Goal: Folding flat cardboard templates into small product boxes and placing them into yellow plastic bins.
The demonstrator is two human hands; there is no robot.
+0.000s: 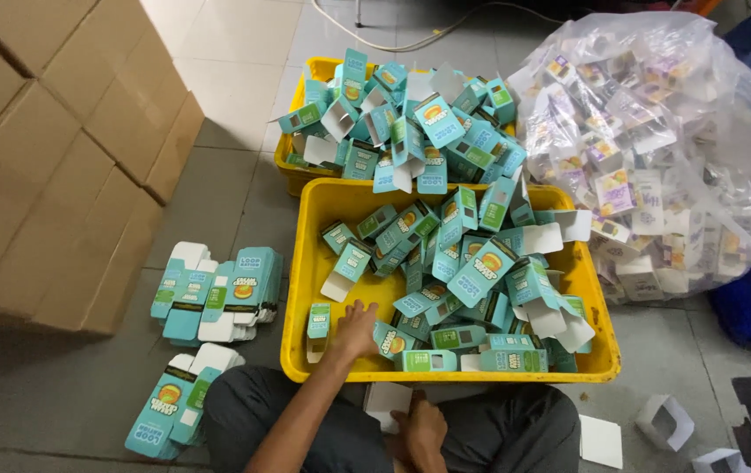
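Observation:
My left hand (356,329) reaches into the near yellow crate (303,263) with its fingers spread, just above the crate floor. It is beside a small teal carton (318,321) and holds nothing. The crate holds several folded teal cartons (472,280) piled loosely toward its right side. My right hand (421,432) rests in my lap between my knees, its fingers closed on the edge of a white cardboard piece (384,405).
A second yellow crate (291,168) heaped with teal cartons stands behind the first. A big clear bag (655,149) of white and purple cartons lies at right. Flat teal carton stacks (218,293) (174,405) lie on the floor at left, by brown cardboard boxes (51,158). White inserts (601,441) lie at right.

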